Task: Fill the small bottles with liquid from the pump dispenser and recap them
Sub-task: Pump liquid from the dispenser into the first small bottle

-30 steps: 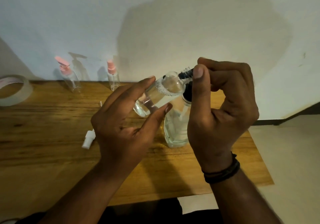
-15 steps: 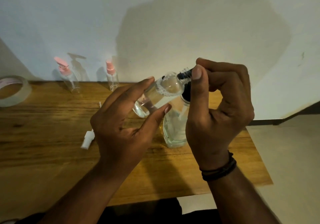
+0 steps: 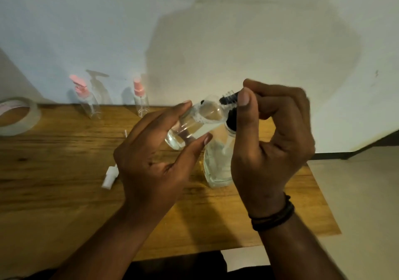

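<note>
My left hand (image 3: 155, 167) holds a small clear bottle (image 3: 194, 124) tilted, its mouth up against the black pump nozzle (image 3: 228, 99). Clear liquid with foam lies inside the small bottle. My right hand (image 3: 269, 141) grips the black pump head of the large clear dispenser (image 3: 218, 163), thumb on top. The dispenser stands on the wooden table (image 3: 54, 182), partly hidden behind my right hand. A white cap (image 3: 110, 177) lies on the table to the left of my left hand.
Two small clear bottles with pink tops, a pump one (image 3: 86, 100) and a spray one (image 3: 141, 100), stand at the table's back edge by the wall. A tape roll (image 3: 19, 115) lies at the far left. The table's right edge drops to the floor.
Both hands stay almost in place on the small bottle and pump; the liquid and foam in the small bottle look slightly shifted.
</note>
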`<state>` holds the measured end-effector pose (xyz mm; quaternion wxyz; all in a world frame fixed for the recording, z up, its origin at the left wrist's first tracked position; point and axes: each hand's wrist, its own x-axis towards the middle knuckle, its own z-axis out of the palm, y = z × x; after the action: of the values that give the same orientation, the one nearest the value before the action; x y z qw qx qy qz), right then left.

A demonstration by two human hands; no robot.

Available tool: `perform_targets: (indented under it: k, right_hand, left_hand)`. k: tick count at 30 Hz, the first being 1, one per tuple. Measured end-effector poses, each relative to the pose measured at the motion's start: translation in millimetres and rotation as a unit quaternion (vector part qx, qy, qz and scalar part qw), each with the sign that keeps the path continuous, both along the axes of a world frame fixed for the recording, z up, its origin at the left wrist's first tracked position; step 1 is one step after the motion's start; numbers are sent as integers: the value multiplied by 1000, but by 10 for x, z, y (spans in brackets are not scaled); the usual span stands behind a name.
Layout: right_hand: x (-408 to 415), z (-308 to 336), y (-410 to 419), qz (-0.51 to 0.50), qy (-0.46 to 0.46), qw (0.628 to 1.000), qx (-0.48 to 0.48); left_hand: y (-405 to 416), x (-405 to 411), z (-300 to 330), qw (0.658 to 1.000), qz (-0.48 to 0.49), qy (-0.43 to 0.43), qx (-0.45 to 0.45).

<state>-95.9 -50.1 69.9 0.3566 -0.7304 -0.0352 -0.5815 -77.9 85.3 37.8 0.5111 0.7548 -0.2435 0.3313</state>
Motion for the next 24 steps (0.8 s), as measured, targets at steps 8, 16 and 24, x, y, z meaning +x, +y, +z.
perform_targets:
  k: [8, 16, 24]
  right_hand:
    - [-5, -3, -1, 2, -7, 1000, 3]
    - [11, -12, 7, 4, 2, 1000, 15]
    - [-17, 9, 15, 1, 2, 1000, 8]
  left_hand:
    - [9, -4, -24, 1000, 4, 0, 2]
    - [3, -8, -26, 1000, -3, -2, 4]
    - [18, 4, -29, 1000, 5, -17, 5]
